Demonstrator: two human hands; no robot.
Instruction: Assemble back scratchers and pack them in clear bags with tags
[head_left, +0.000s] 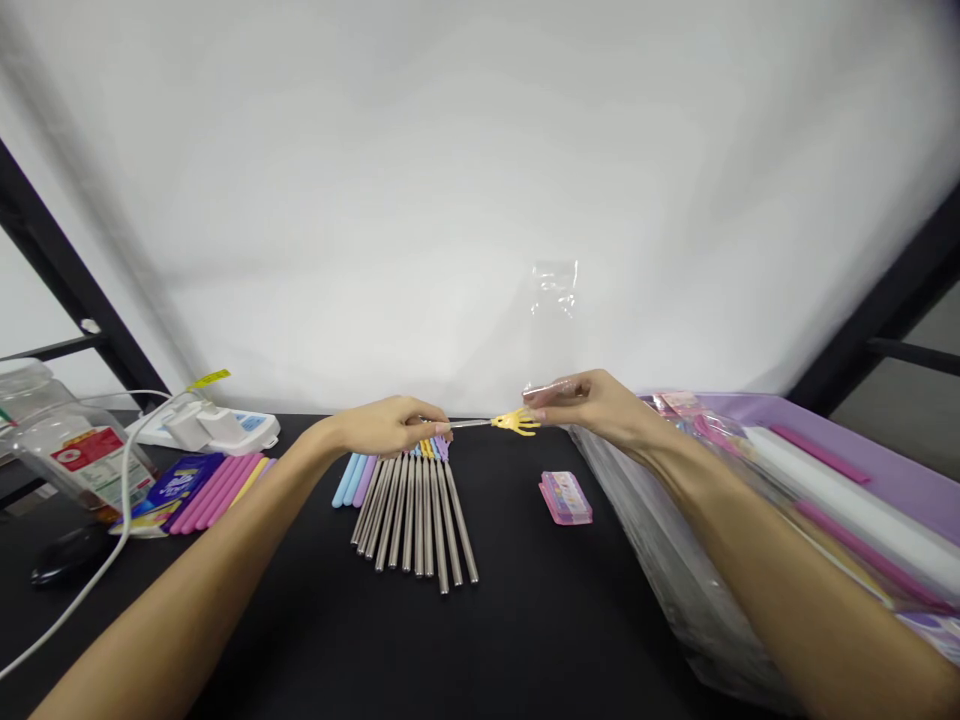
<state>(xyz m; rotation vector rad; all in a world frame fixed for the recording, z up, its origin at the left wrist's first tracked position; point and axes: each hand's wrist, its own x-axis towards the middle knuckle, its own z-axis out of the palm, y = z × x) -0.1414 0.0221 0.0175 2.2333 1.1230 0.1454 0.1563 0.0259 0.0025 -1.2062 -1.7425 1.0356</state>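
Note:
Above the row of metal rods (409, 515), my left hand (394, 425) is closed round a thin metal rod (471, 423) held level. A small yellow hand-shaped piece (516, 421) sits on the rod's right end. My right hand (581, 405) holds a clear plastic bag (555, 310) that stands up above its fingers; its fingertips are beside the yellow piece. The rods on the table fan toward me, with blue, yellow and purple ends near my left hand. A pink and purple small box (566, 498) lies below my right hand.
To the right, a purple bin (757, 410) holds wrapped pink and white sticks. Pink sticks (217, 493), a blue packet (176, 490), a power strip (259, 430) with a white cable, a clear jar (82, 440) and a black mouse (71, 555) are at the left. A white wall rises behind.

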